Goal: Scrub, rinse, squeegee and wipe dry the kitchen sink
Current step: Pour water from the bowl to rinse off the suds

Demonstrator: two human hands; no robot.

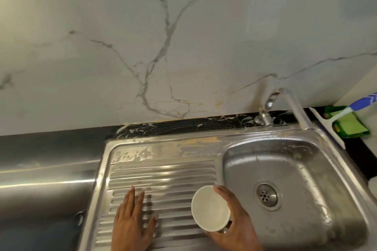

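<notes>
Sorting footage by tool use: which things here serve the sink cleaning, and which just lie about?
For the job:
sink
ribbed drainboard
tap
white cup in right hand
left hand, flat on drainboard
squeegee
green sponge

Lying about:
dark counter

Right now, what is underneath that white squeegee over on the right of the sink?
The squeegee lies across a green sponge on the dark counter, beside the sink. The sponge's middle is covered by the handle, so what lies there cannot be seen.

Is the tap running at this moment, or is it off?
Off, as far as shows: no stream falls from the chrome swivel tap into the stainless steel sink basin, though soapy streaks remain on it.
</notes>
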